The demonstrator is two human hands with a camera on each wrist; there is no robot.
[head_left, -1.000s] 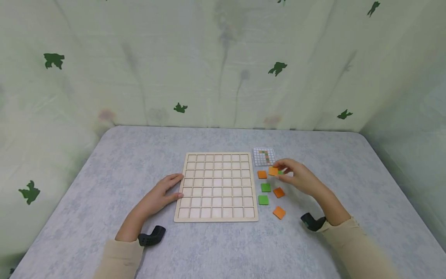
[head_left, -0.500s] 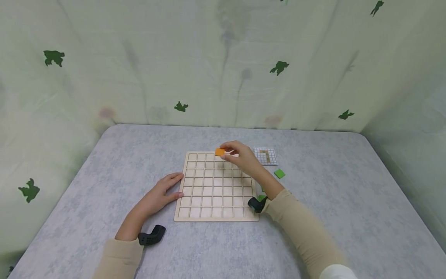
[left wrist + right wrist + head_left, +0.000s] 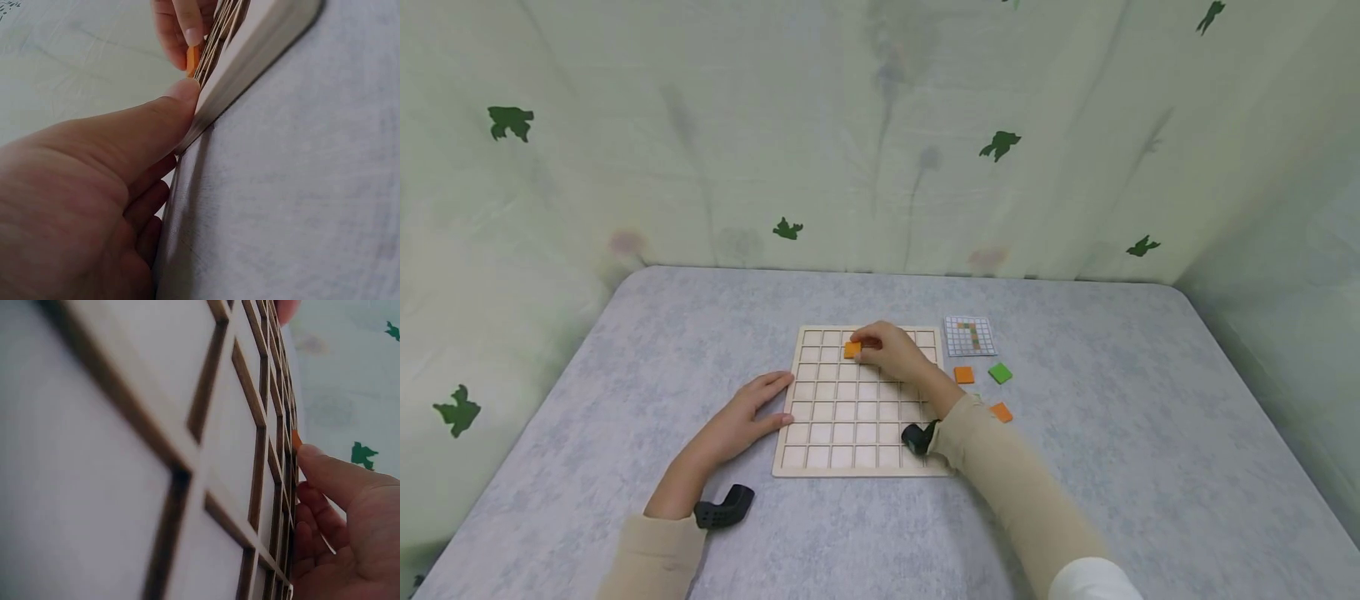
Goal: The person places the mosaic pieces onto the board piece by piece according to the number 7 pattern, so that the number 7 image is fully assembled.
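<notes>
A pale wooden board (image 3: 856, 412) with a raised square grid lies flat on the table. My right hand (image 3: 891, 350) pinches an orange square tile (image 3: 852, 350) between thumb and fingers, over the board's second row from the far edge. In the right wrist view only a sliver of the orange tile (image 3: 295, 439) shows past the thumb. At the board's left side my left hand (image 3: 737, 425) rests against the edge, fingers and thumb apart. The left wrist view has the left thumb (image 3: 150, 128) touching the board's edge.
A small printed grid card (image 3: 969, 336) with a coloured pattern lies right of the board. Below it are an orange tile (image 3: 964, 375), a green tile (image 3: 1000, 373) and another orange tile (image 3: 1001, 412), partly covered by the right sleeve. A curtain (image 3: 850, 167) stands behind the table.
My right hand took the orange tile from the loose pieces, carried it left to the board's far edge, then brought it nearer and lower over the grid. The left hand stayed put.
</notes>
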